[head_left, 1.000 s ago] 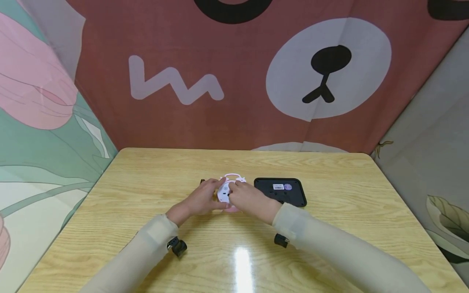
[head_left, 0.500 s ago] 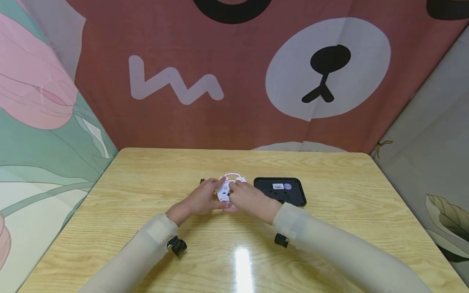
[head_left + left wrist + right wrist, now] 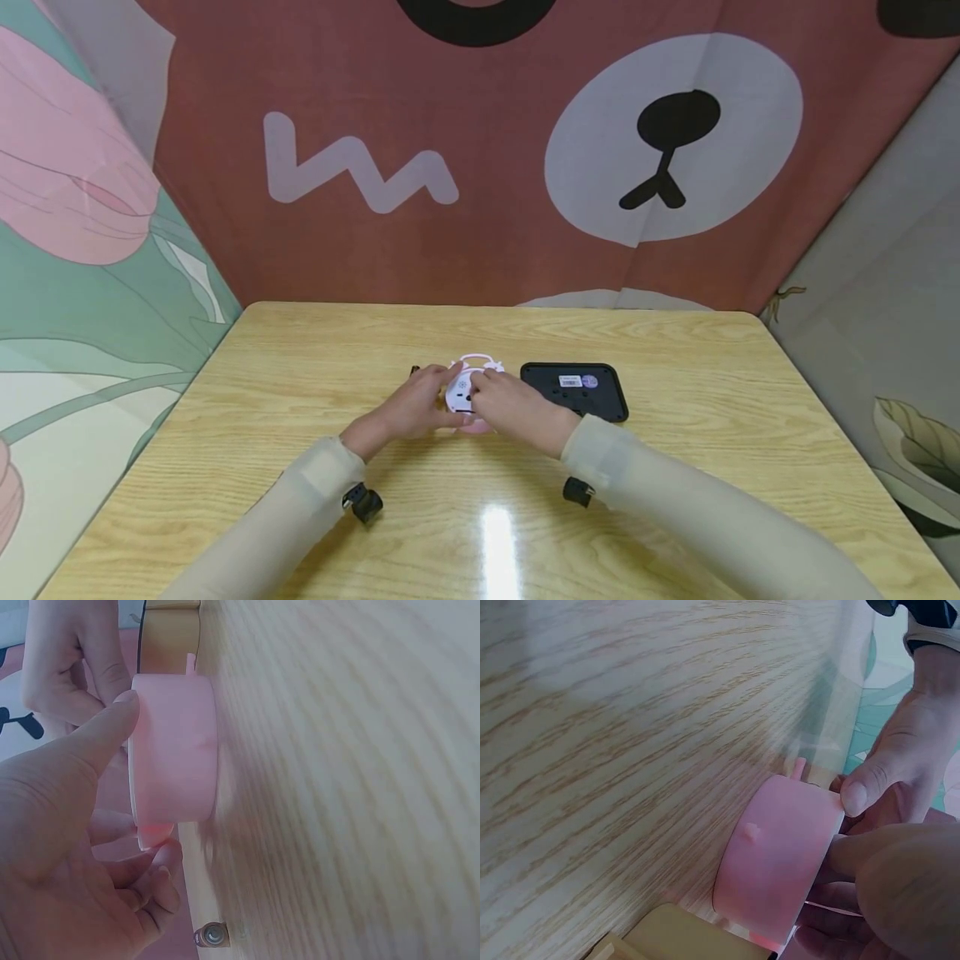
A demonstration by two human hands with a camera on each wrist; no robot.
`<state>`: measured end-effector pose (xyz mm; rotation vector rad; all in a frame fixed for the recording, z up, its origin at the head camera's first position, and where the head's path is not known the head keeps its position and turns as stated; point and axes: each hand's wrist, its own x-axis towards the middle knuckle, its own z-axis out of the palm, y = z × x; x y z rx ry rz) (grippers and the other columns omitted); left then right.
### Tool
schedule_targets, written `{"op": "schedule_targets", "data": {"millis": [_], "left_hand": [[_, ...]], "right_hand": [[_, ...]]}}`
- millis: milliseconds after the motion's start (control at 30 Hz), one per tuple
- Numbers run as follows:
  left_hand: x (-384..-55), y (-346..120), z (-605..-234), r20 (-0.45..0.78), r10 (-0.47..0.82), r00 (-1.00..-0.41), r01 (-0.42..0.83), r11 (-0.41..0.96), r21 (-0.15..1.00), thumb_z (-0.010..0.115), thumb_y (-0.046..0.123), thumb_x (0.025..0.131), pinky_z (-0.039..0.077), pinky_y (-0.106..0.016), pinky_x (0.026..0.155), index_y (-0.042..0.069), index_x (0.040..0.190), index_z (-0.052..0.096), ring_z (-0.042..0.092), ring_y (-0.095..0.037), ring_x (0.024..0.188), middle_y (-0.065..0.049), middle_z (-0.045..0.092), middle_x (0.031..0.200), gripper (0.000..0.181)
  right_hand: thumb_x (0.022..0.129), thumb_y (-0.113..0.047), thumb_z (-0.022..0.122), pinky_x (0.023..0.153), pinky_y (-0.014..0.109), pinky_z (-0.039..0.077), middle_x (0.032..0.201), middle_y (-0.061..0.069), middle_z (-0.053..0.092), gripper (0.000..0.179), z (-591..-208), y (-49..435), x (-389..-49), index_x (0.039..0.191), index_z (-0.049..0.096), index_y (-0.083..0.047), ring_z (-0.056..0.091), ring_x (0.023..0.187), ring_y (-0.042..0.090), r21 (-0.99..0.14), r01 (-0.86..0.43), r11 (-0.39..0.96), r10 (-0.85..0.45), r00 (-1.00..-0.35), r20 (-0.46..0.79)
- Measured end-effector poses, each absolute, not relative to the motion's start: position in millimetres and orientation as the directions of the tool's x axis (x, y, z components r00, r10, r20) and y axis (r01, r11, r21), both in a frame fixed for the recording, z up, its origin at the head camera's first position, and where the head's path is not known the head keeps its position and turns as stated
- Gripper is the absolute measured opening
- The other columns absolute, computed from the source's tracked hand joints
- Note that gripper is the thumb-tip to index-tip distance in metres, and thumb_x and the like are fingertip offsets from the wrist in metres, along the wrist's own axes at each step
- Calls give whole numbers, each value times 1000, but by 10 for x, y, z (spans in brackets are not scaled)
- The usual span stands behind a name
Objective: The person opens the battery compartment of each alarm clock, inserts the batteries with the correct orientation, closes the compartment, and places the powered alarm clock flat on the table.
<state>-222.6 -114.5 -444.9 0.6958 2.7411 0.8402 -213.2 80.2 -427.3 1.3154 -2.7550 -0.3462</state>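
A pink alarm clock [image 3: 459, 392] with a looped handle lies on the table, its white back facing up. My left hand [image 3: 418, 406] grips it from the left. In the left wrist view, the left thumb presses the rim of the alarm clock [image 3: 176, 750], and the other fingers reach around its foot and edge. My right hand [image 3: 513, 402] comes from the right with curled fingers at the clock's back; its fingertips are hidden. Seen from the right wrist, the pink side of the alarm clock [image 3: 780, 859] stands on the wood, and the left hand [image 3: 900, 769] is beyond it.
A black rectangular device [image 3: 577, 396] with a white label and a purple sticker lies right of the clock. Its tan side [image 3: 697, 937] shows near the clock. A small round metal end [image 3: 214, 934] is on the table beyond the left hand. A patterned curtain [image 3: 495, 233] hangs behind.
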Motion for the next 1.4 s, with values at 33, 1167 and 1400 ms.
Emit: {"op": "schedule_targets", "data": {"millis": [33, 1167, 1400], "left_hand": [[-2227, -1144, -4450, -43, 490, -871, 381, 727, 572, 80, 37, 88, 41, -53, 110, 0, 156, 32, 47, -39, 137, -27, 49, 148, 91], [-2221, -1161, -4474, -49, 473, -880, 351, 715, 604, 80, 35, 88, 43, -51, 108, 3, 157, 30, 47, -36, 136, -25, 47, 150, 91], [-2230, -1164, -4486, -45, 483, -874, 362, 711, 603, 80, 36, 88, 41, -53, 110, 3, 157, 30, 46, -37, 137, -25, 47, 150, 92]], "right_hand": [[89, -8, 77, 99, 31, 54, 121, 10, 67, 29, -4271, 805, -2131, 118, 73, -8, 65, 109, 20, 225, -758, 612, -773, -633, -32], [84, -3, 80, 91, 31, 56, 109, 4, 70, 26, -4238, 822, -2178, 108, 75, -10, 65, 96, 15, 46, -751, 659, -751, -660, -17], [81, -1, 81, 85, 32, 57, 106, 3, 73, 30, -4204, 828, -2197, 109, 75, -10, 65, 90, 13, -23, -724, 690, -724, -689, -24]]}}
